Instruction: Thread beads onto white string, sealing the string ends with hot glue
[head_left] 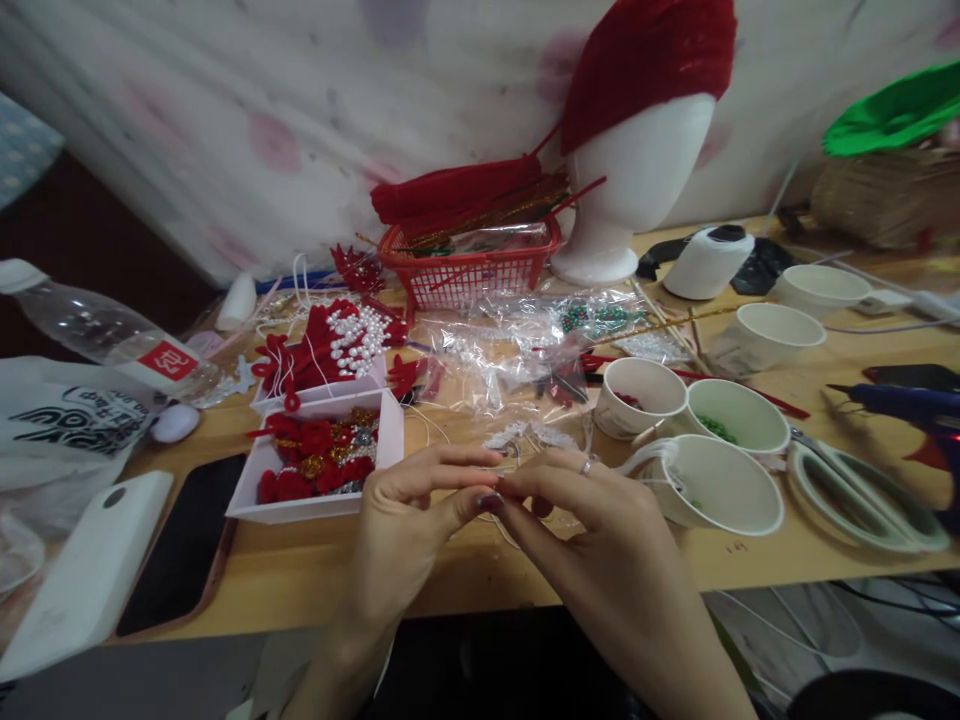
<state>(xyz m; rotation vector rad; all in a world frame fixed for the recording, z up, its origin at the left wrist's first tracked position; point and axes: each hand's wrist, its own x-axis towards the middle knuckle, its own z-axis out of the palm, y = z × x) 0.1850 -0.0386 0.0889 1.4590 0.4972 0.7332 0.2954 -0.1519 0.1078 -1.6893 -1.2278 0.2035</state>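
My left hand (409,530) and my right hand (592,520) meet fingertip to fingertip above the front edge of the wooden table (465,570). Both pinch a tiny item where the fingers touch; it is too small to name, though a thin white thread or wire (506,530) loops just under it. A ring sits on a finger of my right hand. A white box of red and gold ornaments (319,460) lies just left of my left hand. A paper cup with a few green beads (716,485) stands right of my right hand.
More paper cups (735,415), clear bead bags (517,345), a red basket (469,270), a white foam head with a red cap (637,150), scissors (862,490), a blue glue gun (911,405), a dark phone (184,545), a white power bank (82,575) and a plastic bottle (112,335) crowd the table.
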